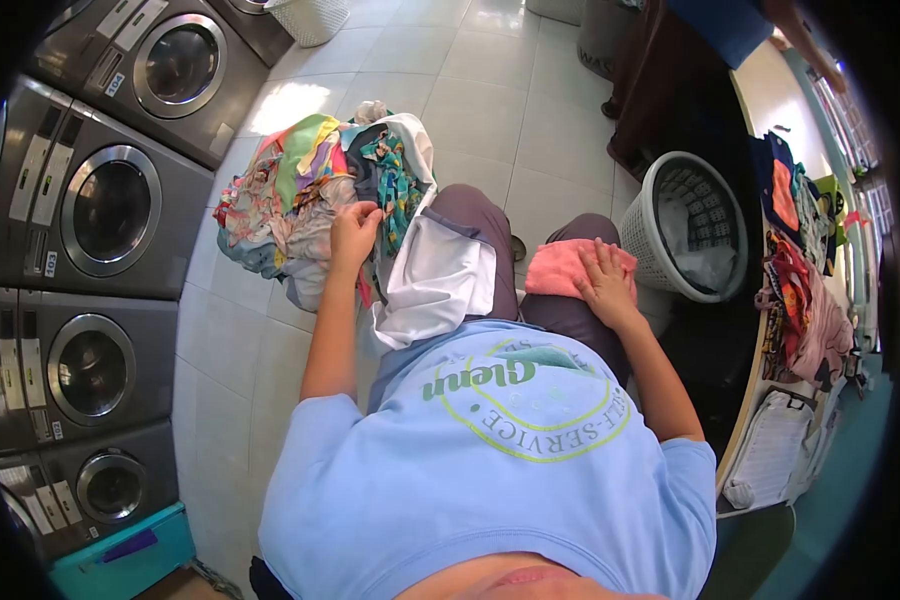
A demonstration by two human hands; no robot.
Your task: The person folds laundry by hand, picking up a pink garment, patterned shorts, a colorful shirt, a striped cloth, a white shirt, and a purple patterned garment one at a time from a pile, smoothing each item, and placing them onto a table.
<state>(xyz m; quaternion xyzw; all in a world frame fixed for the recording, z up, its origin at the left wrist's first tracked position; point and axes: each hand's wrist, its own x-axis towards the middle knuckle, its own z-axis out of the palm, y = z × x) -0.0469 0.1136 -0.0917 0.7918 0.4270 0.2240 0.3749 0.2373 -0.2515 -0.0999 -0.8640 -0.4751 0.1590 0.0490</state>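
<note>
My left hand (354, 236) is over a heaped pile of mixed clothes (280, 190). Its fingertips are drawn together near grey and teal patterned fabric, and what they pinch, if anything, is hidden. On my other thigh rests a folded coral-pink cloth (555, 268), with my right hand (608, 280) lying flat on top, fingers spread. A white cloth (440, 275) is draped over my left thigh, beside the pile. More white fabric (410, 150) hangs at the pile's right edge.
Front-loading machines (110, 210) line the left side. A white plastic basket (642, 235) with clear plastic inside stands to my right, near a table holding clothes (805, 290). Another person's legs (638, 85) are ahead. A second basket (310, 20) stands at the far left.
</note>
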